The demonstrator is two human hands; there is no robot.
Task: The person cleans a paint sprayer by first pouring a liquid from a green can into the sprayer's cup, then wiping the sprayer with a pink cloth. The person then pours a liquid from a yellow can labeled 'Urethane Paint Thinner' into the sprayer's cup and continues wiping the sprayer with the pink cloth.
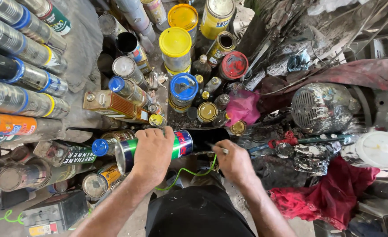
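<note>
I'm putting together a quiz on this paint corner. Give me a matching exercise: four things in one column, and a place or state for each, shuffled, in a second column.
Things:
1. green, red and blue can
2. thin stick
3. red cloth
4. white lid

Places or states:
A. lying crumpled at the lower right
B. gripped on its side by the left hand
C. at the right edge, above the red cloth
D. pinched in the right hand

Pairs: 1-B, 2-D, 3-A, 4-C

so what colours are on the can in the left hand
Green, red and blue bands on the can, gripped by the left hand; head view.
</note>
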